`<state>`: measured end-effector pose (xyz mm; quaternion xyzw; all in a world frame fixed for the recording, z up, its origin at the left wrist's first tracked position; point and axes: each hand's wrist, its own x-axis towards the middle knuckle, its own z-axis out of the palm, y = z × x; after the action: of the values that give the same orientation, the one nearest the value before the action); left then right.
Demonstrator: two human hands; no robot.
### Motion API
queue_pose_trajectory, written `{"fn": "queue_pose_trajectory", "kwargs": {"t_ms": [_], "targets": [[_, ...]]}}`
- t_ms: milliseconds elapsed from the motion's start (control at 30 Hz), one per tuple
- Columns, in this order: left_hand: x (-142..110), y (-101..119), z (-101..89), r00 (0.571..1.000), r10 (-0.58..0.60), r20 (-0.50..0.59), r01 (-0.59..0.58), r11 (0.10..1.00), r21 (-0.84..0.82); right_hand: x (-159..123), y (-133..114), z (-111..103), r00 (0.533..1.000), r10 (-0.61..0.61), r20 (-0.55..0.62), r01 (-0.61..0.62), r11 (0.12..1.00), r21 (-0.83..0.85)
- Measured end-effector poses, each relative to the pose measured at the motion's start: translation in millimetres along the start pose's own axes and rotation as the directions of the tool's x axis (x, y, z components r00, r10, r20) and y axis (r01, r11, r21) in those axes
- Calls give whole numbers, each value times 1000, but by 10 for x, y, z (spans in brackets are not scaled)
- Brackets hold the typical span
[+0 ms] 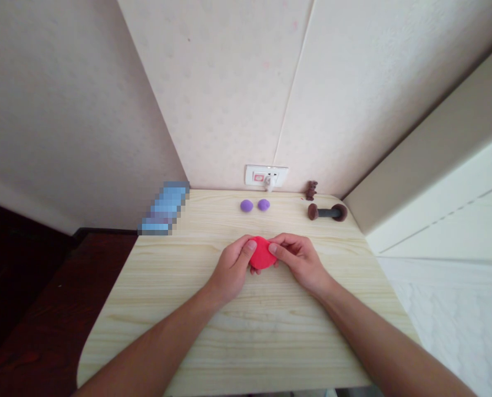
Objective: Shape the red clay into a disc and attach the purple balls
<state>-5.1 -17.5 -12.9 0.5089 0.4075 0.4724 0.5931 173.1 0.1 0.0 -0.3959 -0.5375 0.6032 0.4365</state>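
A flat, rounded red piece of what looks like modelling clay (263, 255) is held between both hands above the table. My left hand (234, 260) grips its left edge, thumb on top and fingers underneath. On the opposite edge, my right hand (298, 258) pinches it with the thumb on top; some of its fingers are curled below. Beyond the hands lie two small purple lumps, a left one (246, 205) and a right one (263, 204), side by side and apart from each other.
The pale wood-grain table (246, 331) meets the wall at the back. A brown spool-shaped object with a dark bar (327, 212) and a small brown figurine (311, 190) stand back right. A blurred blue rectangle (165, 207) lies at the left edge. A wall socket (266, 176) holds a plug.
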Motion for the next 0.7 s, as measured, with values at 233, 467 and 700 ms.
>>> {"fn": "queue_pose_trajectory", "kwargs": {"t_ms": [233, 467, 700], "targets": [[32, -10, 18, 999, -32, 24, 36, 982, -188, 25, 78, -32, 999, -1, -51, 5, 998, 70], [50, 27, -3, 1000, -14, -14, 12, 994, -110, 40, 130, -50, 999, -22, -50, 28, 992, 123], [59, -3, -41, 1000, -24, -6, 23, 991, -128, 22, 71, -46, 998, -44, -37, 46, 998, 46]]}}
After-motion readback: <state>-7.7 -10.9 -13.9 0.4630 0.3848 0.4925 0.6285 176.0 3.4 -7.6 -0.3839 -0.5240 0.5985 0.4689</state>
